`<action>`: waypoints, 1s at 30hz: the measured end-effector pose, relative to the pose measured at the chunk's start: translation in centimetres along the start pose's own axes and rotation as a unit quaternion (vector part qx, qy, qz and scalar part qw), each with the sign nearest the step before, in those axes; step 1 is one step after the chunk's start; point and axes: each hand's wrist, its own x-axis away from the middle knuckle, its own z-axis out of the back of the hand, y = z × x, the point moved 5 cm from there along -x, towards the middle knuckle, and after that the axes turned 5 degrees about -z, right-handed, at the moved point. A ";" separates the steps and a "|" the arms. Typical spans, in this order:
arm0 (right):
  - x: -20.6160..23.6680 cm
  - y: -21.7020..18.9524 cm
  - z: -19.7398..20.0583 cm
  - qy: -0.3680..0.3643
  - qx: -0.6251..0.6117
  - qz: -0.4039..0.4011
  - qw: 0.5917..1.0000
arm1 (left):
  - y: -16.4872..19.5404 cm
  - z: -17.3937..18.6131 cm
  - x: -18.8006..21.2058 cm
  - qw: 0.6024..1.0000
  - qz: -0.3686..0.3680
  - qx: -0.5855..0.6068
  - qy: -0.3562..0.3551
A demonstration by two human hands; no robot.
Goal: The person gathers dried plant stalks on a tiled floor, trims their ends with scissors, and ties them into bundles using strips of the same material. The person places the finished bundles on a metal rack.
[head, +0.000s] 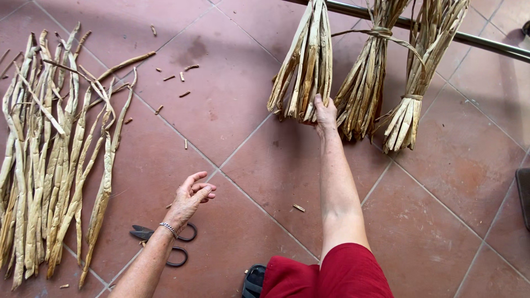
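My right hand [324,115] reaches forward and grips the lower end of a bundle of dried tan plant strips [303,60] that hangs from a metal bar [486,43]. Two more tied bundles [369,77] [419,66] hang beside it to the right. My left hand [190,200] hovers over the tiled floor, fingers loosely apart and holding nothing; a bracelet is on its wrist. Black scissors [172,243] lie on the floor just under that wrist. A spread of loose dried strips [49,160] lies on the floor at the left.
The floor is reddish-brown tile [441,182] with small cut scraps [182,74] scattered about. My red-clad knee [331,276] is at the bottom edge, with a dark sandal [254,281] beside it. A dark object [523,193] sits at the right edge.
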 end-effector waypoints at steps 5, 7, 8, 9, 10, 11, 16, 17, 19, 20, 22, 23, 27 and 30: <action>0.0 0.3 0.4 0.092 0.191 0.025 0.977 | 0.9 -1.0 0.3 1.000 -0.004 -0.017 -0.017; 0.3 0.0 0.4 0.123 0.256 0.038 0.958 | 1.7 -0.9 0.5 0.999 -0.010 -0.033 -0.021; 0.5 -0.1 0.6 0.133 0.268 0.042 0.953 | 2.2 -0.8 0.6 0.999 -0.012 -0.041 -0.022; 0.6 -0.2 0.8 0.145 0.279 0.046 0.948 | 2.7 -0.7 0.7 0.998 -0.014 -0.048 -0.024; 0.9 -0.7 0.8 0.177 0.333 0.091 0.922 | 3.5 -0.6 0.8 0.997 -0.021 -0.063 -0.028; 1.2 -1.2 0.5 0.209 0.385 0.134 0.889 | 4.3 -0.3 0.8 0.996 -0.026 -0.078 -0.034; 4.6 -2.9 -2.3 0.281 0.361 0.361 0.813 | 9.1 0.1 0.6 0.981 -0.008 -0.184 -0.061; 6.1 -3.3 -3.9 0.275 0.351 0.444 0.778 | 10.4 0.2 0.2 0.973 -0.008 -0.222 -0.069; 8.6 -3.8 -7.9 0.242 0.272 0.530 0.766 | 13.1 0.4 -0.3 0.948 -0.029 -0.308 -0.079; 9.7 -3.5 -10.2 0.193 0.268 0.537 0.776 | 14.6 0.6 -0.4 0.930 -0.051 -0.356 -0.079; 12.3 -3.1 -14.5 0.091 0.256 0.553 0.788 | 17.5 0.9 -0.7 0.887 -0.096 -0.445 -0.078; 14.4 -2.4 -16.7 0.062 0.274 0.585 0.761 | 18.7 1.1 -0.5 0.862 -0.115 -0.487 -0.077; 21.1 2.6 -22.6 -0.189 0.292 0.609 0.713 | 20.9 3.3 1.1 0.798 -0.102 -0.586 -0.101; 23.7 7.7 -23.6 -0.326 0.359 0.563 0.669 | 20.4 5.5 1.6 0.746 -0.104 -0.649 -0.106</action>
